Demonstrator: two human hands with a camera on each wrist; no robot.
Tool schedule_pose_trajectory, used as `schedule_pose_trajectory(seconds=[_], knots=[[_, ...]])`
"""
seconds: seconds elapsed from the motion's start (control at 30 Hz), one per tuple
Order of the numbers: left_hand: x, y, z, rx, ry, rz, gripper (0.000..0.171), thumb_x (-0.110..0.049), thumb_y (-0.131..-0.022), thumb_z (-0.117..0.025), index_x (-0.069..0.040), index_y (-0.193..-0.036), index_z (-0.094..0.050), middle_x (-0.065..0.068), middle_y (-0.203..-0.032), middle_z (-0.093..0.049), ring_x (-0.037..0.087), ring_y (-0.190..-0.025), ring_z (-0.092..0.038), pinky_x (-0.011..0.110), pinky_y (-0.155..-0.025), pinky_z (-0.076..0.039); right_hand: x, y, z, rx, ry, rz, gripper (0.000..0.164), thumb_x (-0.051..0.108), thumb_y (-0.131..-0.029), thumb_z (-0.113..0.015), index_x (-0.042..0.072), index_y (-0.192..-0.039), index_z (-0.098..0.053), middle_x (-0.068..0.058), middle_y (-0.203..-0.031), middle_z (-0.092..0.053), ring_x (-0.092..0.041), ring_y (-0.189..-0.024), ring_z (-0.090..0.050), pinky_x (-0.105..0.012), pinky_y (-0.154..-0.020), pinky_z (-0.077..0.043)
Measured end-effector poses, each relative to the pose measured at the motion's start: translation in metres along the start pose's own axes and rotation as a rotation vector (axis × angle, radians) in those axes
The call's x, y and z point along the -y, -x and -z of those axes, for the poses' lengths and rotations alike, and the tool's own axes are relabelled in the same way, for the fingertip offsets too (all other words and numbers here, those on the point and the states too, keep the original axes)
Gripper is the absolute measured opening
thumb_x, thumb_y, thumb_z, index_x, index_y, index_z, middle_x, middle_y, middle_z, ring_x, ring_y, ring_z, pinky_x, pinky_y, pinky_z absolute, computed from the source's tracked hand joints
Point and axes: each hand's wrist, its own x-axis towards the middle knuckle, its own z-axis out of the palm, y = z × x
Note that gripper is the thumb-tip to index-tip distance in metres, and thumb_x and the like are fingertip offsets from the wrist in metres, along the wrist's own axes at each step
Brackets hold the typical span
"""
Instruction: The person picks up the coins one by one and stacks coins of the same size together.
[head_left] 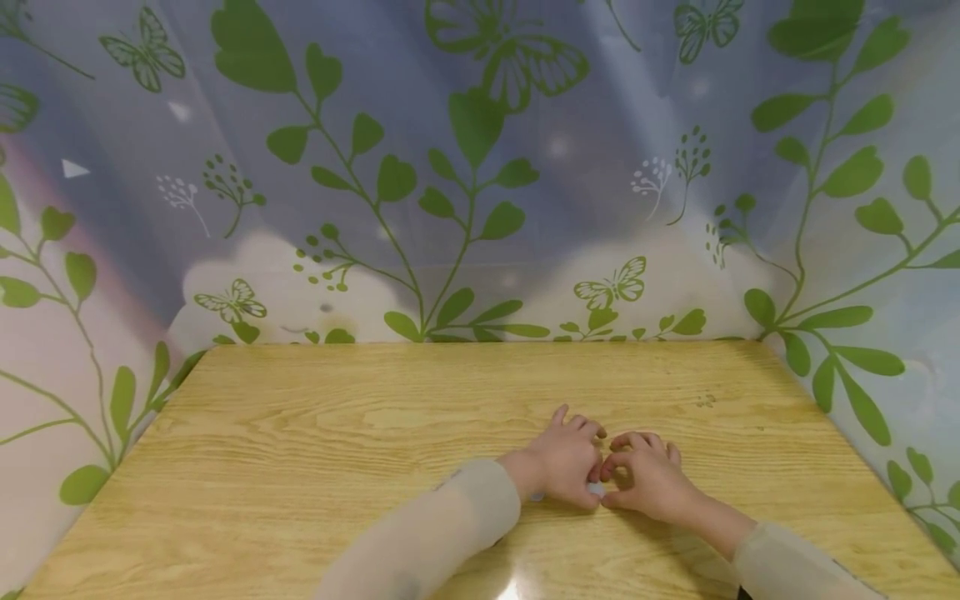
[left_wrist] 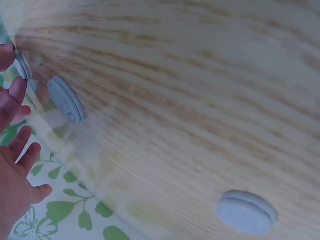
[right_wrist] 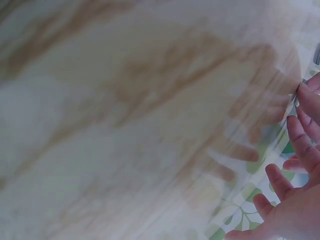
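In the head view, my left hand (head_left: 566, 454) and right hand (head_left: 652, 479) meet low over the table with their fingertips close together. Between them shows a small pale grey-blue round disc (head_left: 596, 489). My left thumb and index finger pinch this disc (left_wrist: 22, 65) by its edge, seen at the far left of the left wrist view; the other left fingers (left_wrist: 30, 160) are spread. The right thumb and forefinger (right_wrist: 300, 137) curve in to its other side, tips at its edge; the remaining right fingers stand apart. The disc is largely hidden by fingers.
Two more grooved grey discs, a nearer one (left_wrist: 247, 212) and a farther one (left_wrist: 66, 100), lie on the glossy wood-grain table (head_left: 337, 433). A curtain (head_left: 480, 208) printed with green leaves and butterflies hangs behind the table and at both sides.
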Motion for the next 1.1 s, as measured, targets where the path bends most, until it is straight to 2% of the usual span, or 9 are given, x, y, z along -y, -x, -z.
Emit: schedule_pose_trajectory(seconds=[0.1, 0.27, 0.43, 0.63, 1.1], knots=[[-0.001, 0.000, -0.001, 0.003, 0.002, 0.003, 0.022, -0.053, -0.078, -0.063, -0.037, -0.066, -0.056, -0.009, -0.140, -0.042, 0.013, -0.133, -0.034, 0.051, -0.113, -0.019, 0.000, 0.000, 0.000, 0.000, -0.004, 0.001, 0.021, 0.031, -0.066, -0.083, 0.025, -0.078, -0.067, -0.017, -0.121, -0.052, -0.047, -0.118, -0.035, -0.075, -0.089, -0.016], [0.004, 0.005, 0.000, -0.001, 0.060, 0.027, 0.020, -0.055, -0.079, -0.063, -0.036, -0.073, -0.061, -0.008, -0.142, -0.040, 0.014, -0.134, -0.033, 0.052, -0.114, -0.018, -0.001, 0.000, 0.000, -0.001, -0.019, 0.019, 0.020, 0.030, -0.066, -0.082, 0.025, -0.078, -0.066, -0.018, -0.121, -0.052, -0.048, -0.118, -0.034, -0.076, -0.089, -0.015], [0.015, 0.015, 0.002, -0.015, 0.116, 0.077, 0.024, -0.058, -0.081, -0.059, -0.034, -0.079, -0.064, -0.006, -0.143, -0.039, 0.016, -0.134, -0.034, 0.053, -0.114, -0.017, 0.001, 0.001, 0.000, -0.003, -0.011, 0.030, 0.019, 0.027, -0.067, -0.082, 0.025, -0.078, -0.067, -0.018, -0.121, -0.053, -0.047, -0.118, -0.035, -0.076, -0.089, -0.016], [0.028, 0.024, 0.003, -0.035, 0.171, 0.131, 0.031, -0.058, -0.086, -0.052, -0.031, -0.079, -0.065, -0.003, -0.142, -0.042, 0.017, -0.133, -0.035, 0.053, -0.114, -0.015, 0.004, 0.001, 0.000, 0.002, -0.010, 0.037, 0.020, 0.025, -0.066, -0.082, 0.025, -0.079, -0.067, -0.017, -0.121, -0.053, -0.047, -0.118, -0.035, -0.076, -0.090, -0.016], [0.039, 0.033, -0.004, -0.052, 0.122, 0.137, 0.037, -0.061, -0.088, -0.046, -0.031, -0.077, -0.065, -0.002, -0.140, -0.045, 0.018, -0.130, -0.038, 0.054, -0.113, -0.017, 0.009, 0.000, -0.004, 0.003, -0.005, 0.064, 0.020, 0.025, -0.068, -0.081, 0.022, -0.082, -0.067, -0.016, -0.119, -0.053, -0.044, -0.116, -0.037, -0.076, -0.090, -0.018]])
